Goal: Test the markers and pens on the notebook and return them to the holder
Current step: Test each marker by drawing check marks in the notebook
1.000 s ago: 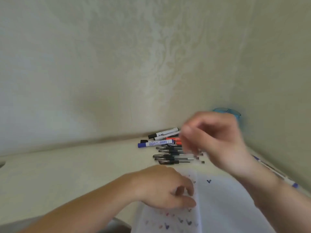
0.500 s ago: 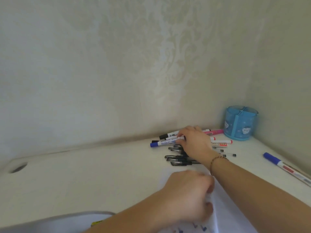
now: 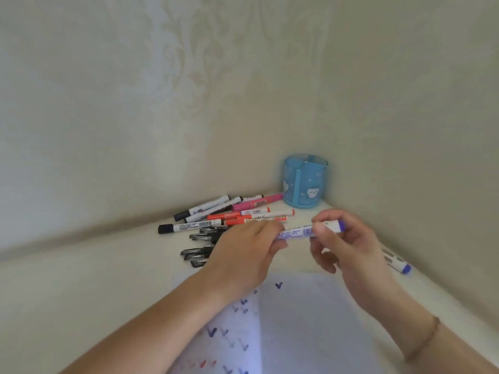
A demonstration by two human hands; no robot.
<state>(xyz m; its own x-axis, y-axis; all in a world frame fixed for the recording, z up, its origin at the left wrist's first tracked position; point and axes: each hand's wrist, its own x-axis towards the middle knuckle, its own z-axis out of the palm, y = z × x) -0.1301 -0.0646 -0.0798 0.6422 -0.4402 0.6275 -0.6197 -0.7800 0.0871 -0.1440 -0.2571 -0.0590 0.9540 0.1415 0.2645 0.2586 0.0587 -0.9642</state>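
Both hands hold the blue marker [image 3: 307, 232] level above the notebook [image 3: 297, 319], left hand [image 3: 243, 255] wrapped round its cap end, right hand [image 3: 343, 238] pinching the barrel, likely to uncap it. The holder [image 3: 305, 182] waits in the tabletop [image 3: 81, 279] corner

Blue holder [image 3: 305, 182] with white cartoon faces; white, blue-ended marker [image 3: 305, 232]; blue and red ticks on notebook [image 3: 302, 325]

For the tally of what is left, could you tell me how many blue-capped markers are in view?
2: one blue marker held between the left hand and the right hand, and a second marker lying on the desk at the right. Others may be hidden.
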